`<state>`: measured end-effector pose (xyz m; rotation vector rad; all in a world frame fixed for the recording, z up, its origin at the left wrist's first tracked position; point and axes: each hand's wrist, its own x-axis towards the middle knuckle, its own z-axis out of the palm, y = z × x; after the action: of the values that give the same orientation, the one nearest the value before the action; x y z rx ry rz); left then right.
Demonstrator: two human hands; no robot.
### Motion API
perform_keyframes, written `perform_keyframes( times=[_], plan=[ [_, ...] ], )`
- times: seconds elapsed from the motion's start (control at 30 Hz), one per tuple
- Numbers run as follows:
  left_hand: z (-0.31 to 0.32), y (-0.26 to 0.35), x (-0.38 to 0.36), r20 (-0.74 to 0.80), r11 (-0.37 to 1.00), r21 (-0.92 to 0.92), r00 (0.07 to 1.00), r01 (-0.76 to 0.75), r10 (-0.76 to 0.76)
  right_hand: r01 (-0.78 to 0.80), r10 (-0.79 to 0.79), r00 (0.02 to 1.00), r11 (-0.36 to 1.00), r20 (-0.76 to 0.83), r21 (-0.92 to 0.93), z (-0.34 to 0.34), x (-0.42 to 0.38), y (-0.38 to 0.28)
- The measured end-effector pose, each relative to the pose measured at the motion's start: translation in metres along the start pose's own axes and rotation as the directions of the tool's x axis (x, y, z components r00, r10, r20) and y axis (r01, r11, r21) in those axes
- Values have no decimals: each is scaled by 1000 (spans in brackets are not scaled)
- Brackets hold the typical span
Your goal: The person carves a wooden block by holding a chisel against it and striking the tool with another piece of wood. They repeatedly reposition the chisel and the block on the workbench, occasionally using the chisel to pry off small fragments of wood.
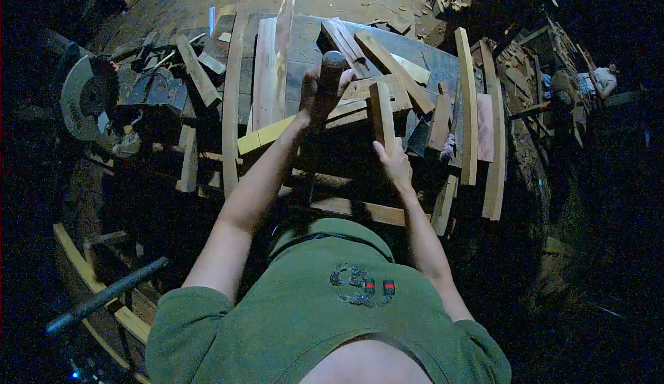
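My left hand (312, 100) is wrapped round a dark, round-ended cylinder (334, 61), its blunt grey end pointing away from me over the bench. What kind of thing it is, I cannot tell. In my right hand (395, 165) is a short squared wooden block (381, 111), gripped by its near end and pointing away from me. Between and beyond the hands lie a broad piece of wood (398, 93) and a longer plank (395, 66) slanting across the bench. A yellow strip of wood (266, 135) lies just left of my left wrist.
The workbench (301, 41) carries many boards and offcuts. Long curved-looking beams (467, 107) stand out at its right side, and another (234, 107) at its left. A large round blade (81, 97) is at far left. Another person (603, 81) is at far right.
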<state>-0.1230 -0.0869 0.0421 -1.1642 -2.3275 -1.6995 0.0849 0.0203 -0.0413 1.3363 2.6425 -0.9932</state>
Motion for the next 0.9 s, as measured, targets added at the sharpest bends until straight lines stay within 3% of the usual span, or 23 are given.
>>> perform_keyframes(
  times=[0.03,0.1,0.13,0.2,0.23,0.27,0.33,0.4,0.43,0.47,0.53,0.57,0.6,0.63,0.7,0.73,0.77,0.8,0.83,0.87,0.9],
  plan=[
    [4,-2,-1,-29,999,1,999,-34,34,3,-3,1000,1000,-3,-3,-5,4,0],
    [4,-4,0,-64,998,5,996,-63,63,75,-84,996,959,23,274,-32,5,-21],
    [2,-2,0,-36,999,26,998,-43,44,150,-140,989,924,-54,353,-48,3,-37],
    [4,-8,-4,0,999,48,1000,-19,19,484,-376,868,786,-324,385,-105,-30,-101],
    [8,-15,-6,-36,993,59,994,-101,103,480,-370,870,787,-327,387,-109,-34,-108],
    [9,-14,-5,-71,980,68,979,-186,191,487,-412,866,824,-284,288,-114,-36,-115],
    [10,-10,-8,-56,976,130,982,-174,182,504,-484,854,860,-189,78,-123,-36,-128],
    [8,-9,-12,-134,928,198,929,-316,345,522,-534,843,842,-71,-135,-128,-35,-139],
    [25,-42,-16,-63,975,51,974,-215,218,530,-547,837,813,-4,-241,-130,-36,-141],
    [24,-39,-18,-67,975,49,973,-218,221,537,-551,832,771,63,-342,-131,-37,-142],
    [20,-36,-16,-58,972,20,971,-233,234,552,-594,804,719,41,-422,-140,-34,-139],
    [13,-21,-14,-91,959,150,963,-238,253,634,-671,738,725,-71,-270,-142,-37,-136],
    [13,-16,-17,-71,992,46,990,-119,122,704,-710,675,701,-199,-115,-141,-41,-133],
    [10,-11,-20,-57,991,81,992,-109,114,701,-707,680,704,-194,-112,-138,-42,-133],
    [4,4,-19,-36,987,114,993,-112,117,775,-724,628,617,-286,136,-131,-46,-135],
    [9,-4,-16,-87,968,156,973,-198,213,799,-723,601,547,-341,249,-129,-48,-137],
    [15,-10,-14,-137,938,202,940,-282,312,698,-694,708,716,-134,-19,-128,-51,-140],
    [21,-23,-18,-135,935,200,937,-293,323,557,-575,817,768,41,-315,-127,-55,-142],
    [28,-35,-23,-90,972,-27,969,-231,228,492,-489,867,815,94,-306,-130,-54,-145],
    [33,-45,-22,-36,958,-245,989,-147,143,498,-498,863,810,86,-311,-129,-49,-141],
    [32,-40,-27,-55,990,-124,997,-67,61,541,-555,832,810,2,-225,-120,-42,-128]
  ],
)
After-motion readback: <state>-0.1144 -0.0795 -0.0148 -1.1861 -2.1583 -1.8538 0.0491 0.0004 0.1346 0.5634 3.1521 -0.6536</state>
